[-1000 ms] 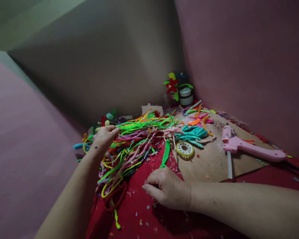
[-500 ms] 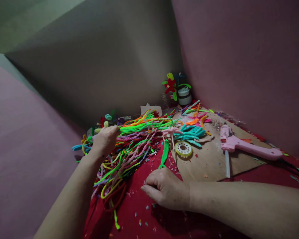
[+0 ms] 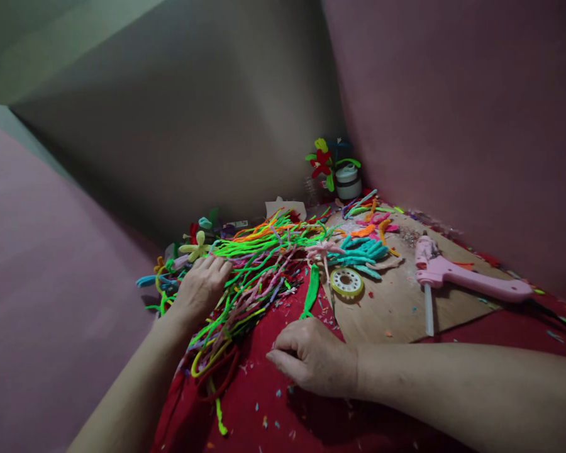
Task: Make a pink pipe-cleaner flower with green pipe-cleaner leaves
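A heap of colourful pipe cleaners [image 3: 259, 251] spreads over the red cloth. My left hand [image 3: 202, 286] lies on its left side, palm down, fingers stretched over the strands. Just beyond those fingers is a pale yellow pipe-cleaner flower [image 3: 198, 246]. My right hand [image 3: 314, 358] rests on the cloth nearer to me, closed, thumb and forefinger together; whatever it may hold is hidden. Directly behind its knuckles lies a green leaf shape [image 3: 312, 289] of pipe cleaner, and whether the hand touches it I cannot tell.
A brown board [image 3: 396, 314] carries a yellow-rimmed tape roll [image 3: 346, 283], turquoise pipe-cleaner pieces [image 3: 363, 253] and a pink glue gun [image 3: 471, 280] with its cord trailing right. At the back stand a white pot [image 3: 348, 182] and a red flower [image 3: 321, 163]. Scraps litter the red cloth [image 3: 264, 390].
My left hand has come down onto the heap, its fingers loosening from a closed grip and lying flatter. The yellow flower shows more fully. My right hand stays in place.
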The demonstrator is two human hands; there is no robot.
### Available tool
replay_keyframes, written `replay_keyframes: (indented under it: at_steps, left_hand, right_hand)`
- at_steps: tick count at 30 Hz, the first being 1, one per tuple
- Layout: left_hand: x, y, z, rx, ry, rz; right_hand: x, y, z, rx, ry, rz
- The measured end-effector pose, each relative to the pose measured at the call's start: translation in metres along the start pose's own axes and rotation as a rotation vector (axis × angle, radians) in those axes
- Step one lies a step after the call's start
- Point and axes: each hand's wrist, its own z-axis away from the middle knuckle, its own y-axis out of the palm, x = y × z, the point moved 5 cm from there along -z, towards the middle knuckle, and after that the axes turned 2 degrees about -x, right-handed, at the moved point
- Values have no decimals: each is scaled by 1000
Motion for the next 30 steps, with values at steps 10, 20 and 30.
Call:
replay_keyframes:
  at_steps: [10,20,30]
  left_hand:
    - [-13,29,3,209,-110,97]
    - [13,42,-17,141,-373,205]
    - [10,52,-10,-6,-410,377]
  right_hand:
    - [-2,0,-1,-20,-1,-4]
    - [-3,2,1,-19,1,-15]
    - [-4,2,0,8,15,-9]
